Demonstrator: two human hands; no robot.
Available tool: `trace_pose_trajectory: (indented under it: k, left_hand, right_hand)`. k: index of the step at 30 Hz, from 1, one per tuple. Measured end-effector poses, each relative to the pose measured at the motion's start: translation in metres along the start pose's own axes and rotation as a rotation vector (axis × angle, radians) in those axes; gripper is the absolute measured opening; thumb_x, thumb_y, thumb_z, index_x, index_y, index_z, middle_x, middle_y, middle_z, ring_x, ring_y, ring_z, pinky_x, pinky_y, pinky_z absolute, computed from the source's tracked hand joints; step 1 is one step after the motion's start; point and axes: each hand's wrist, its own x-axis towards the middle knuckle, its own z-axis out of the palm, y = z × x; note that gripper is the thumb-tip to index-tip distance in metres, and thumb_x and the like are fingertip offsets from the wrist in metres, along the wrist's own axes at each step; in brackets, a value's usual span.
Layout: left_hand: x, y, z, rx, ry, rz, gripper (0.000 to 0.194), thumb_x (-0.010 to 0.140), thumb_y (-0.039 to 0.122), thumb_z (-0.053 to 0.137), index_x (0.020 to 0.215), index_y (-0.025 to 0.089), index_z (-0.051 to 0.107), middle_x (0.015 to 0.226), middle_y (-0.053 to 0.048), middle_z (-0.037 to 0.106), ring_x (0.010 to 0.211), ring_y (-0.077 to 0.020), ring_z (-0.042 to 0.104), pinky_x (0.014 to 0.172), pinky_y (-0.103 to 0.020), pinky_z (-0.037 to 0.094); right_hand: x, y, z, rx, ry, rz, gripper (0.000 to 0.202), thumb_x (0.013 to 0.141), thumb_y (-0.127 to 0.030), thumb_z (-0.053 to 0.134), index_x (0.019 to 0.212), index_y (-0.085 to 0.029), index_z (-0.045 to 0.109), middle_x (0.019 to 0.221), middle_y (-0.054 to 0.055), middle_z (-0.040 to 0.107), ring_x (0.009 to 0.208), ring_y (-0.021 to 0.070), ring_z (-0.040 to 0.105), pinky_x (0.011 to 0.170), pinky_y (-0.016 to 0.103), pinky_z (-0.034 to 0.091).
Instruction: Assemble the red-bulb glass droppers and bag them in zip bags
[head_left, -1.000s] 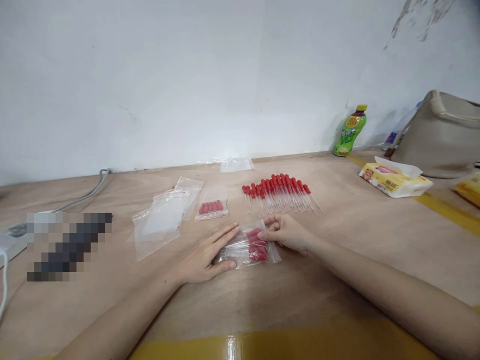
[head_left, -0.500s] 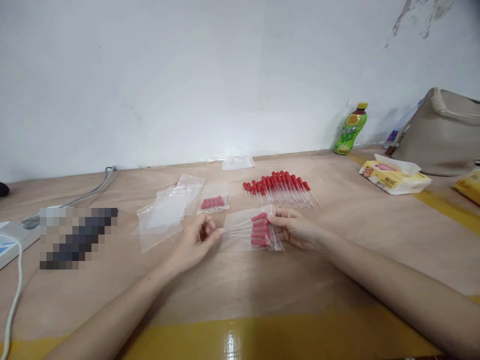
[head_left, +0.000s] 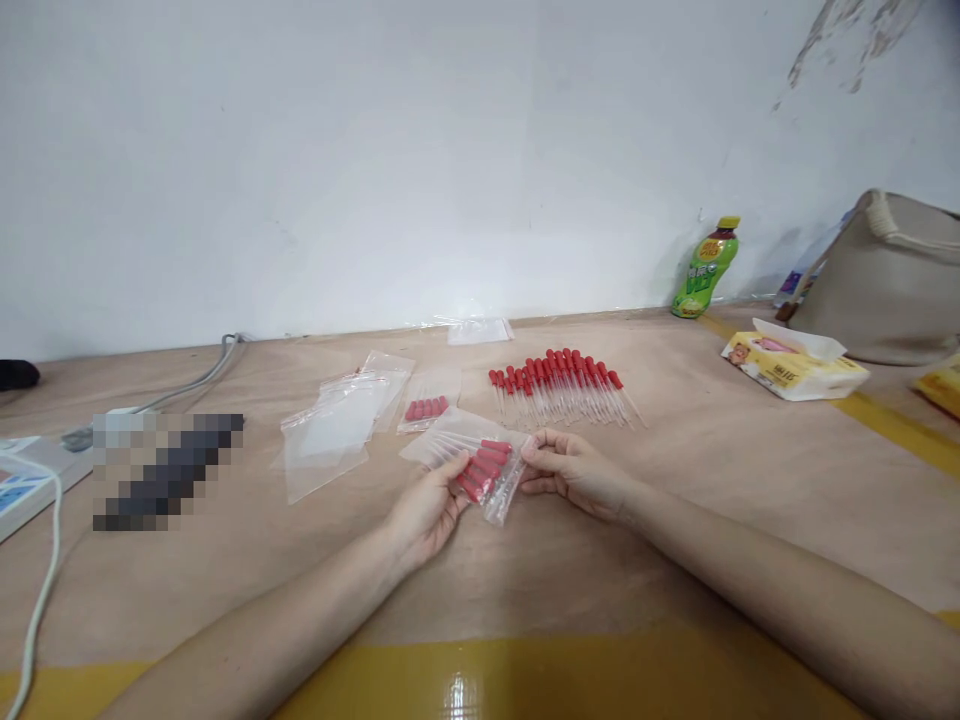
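Observation:
A clear plastic bag (head_left: 501, 495) holding several droppers with red rubber bulbs (head_left: 484, 470) is held above the table, its thin tubes pointing to the upper left. My left hand (head_left: 431, 512) grips its lower left side, thumb on top by the bulbs. My right hand (head_left: 574, 470) pinches the bag's right edge, fingers curled. Just behind lies another filled bag (head_left: 426, 409) with red bulbs showing. To its left, several flat clear zip bags (head_left: 334, 440) overlap. A row of loose red-bulbed droppers (head_left: 559, 380) lies behind my right hand, tubes toward me.
At the back right stand a green bottle (head_left: 705, 270), a yellow tissue pack (head_left: 795, 365) and a beige bag (head_left: 885, 280). More flat clear bags (head_left: 478, 331) lie by the wall. On the left are a power strip (head_left: 45, 480), cables and a pixelated dark object (head_left: 176, 470).
My left hand has moved right and taken hold of the bag's side near the bulbs. The bag has turned, its tubes now slanting up left. My right hand has shifted to its edge.

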Motion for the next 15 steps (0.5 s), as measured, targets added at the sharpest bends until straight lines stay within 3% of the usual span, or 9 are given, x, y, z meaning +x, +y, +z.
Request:
trace_pose_trajectory:
  k: [3,8,11,15]
  left_hand:
    - [0.020,0.032,-0.019,0.170,-0.073,-0.028,0.017,0.082,0.010,0.049,0.091,0.005,0.063,0.091,-0.012,0.068,0.079,-0.0151,0.065,0.071,-0.022,0.053]
    - [0.075,0.087,-0.043,0.483,-0.136,-0.047,0.014,0.079,0.009,0.052,0.078,0.005,0.065,0.081,-0.011,0.069,0.065,-0.0130,0.064,0.061,-0.019,0.051]
    - [0.108,0.101,-0.044,0.688,-0.095,-0.034,0.011,0.076,0.009,0.055,0.070,0.007,0.063,0.067,-0.007,0.067,0.055,-0.0102,0.061,0.055,-0.018,0.049]
    - [0.136,0.103,-0.035,0.822,-0.040,-0.040,0.011,0.067,0.012,0.066,0.059,0.009,0.059,0.053,-0.003,0.062,0.047,-0.0098,0.056,0.050,-0.020,0.046]
  right_hand:
    - [0.003,-0.003,-0.012,-0.087,0.102,-0.070,0.026,0.064,-0.029,0.071,0.071,-0.016,0.049,0.067,-0.001,0.062,0.059,0.0077,0.059,0.060,0.021,0.047]
    - [0.006,-0.003,-0.021,-0.182,0.092,-0.124,0.028,0.066,-0.035,0.069,0.070,-0.016,0.049,0.065,-0.001,0.059,0.057,0.0069,0.055,0.057,0.021,0.043]
    - [0.006,-0.001,-0.021,-0.205,0.084,-0.125,0.029,0.065,-0.037,0.069,0.070,-0.015,0.049,0.064,-0.001,0.059,0.056,0.0072,0.055,0.057,0.022,0.042]
    - [0.006,-0.001,-0.021,-0.194,0.087,-0.110,0.031,0.063,-0.037,0.070,0.069,-0.015,0.050,0.064,-0.001,0.059,0.056,0.0074,0.054,0.057,0.022,0.041]
